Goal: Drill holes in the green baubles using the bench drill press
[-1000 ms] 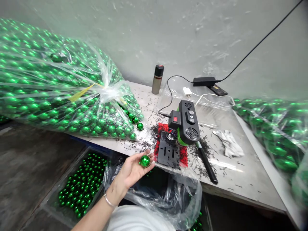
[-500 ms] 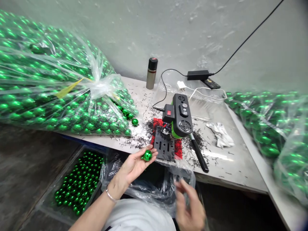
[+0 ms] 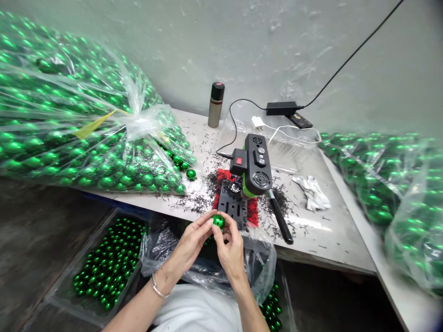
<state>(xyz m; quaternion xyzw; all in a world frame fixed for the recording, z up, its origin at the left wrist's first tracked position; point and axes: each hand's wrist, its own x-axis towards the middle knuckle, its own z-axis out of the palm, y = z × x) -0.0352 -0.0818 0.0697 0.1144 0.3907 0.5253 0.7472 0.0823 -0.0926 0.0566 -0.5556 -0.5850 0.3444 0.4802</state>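
A shiny green ball is held between both hands just off the table's front edge, over a plastic-lined container. My left hand has its fingers closed on the ball's left side, with a bracelet on the wrist. On the ball's right side, my right hand grips it with thumb and fingers. Just beyond the hands stands a black and green press-like machine with a slotted black base plate on a red mat and a black-handled lever.
On the table are scattered black bits, a loose green ball, a bottle, white gloves and a power adapter. Bags of green balls flank it: left bag, right bag. A bin of balls sits lower left.
My right hand has moved up and left from the lower right and taken hold of the ball. My left fingers, earlier spread under the ball, have closed on it.
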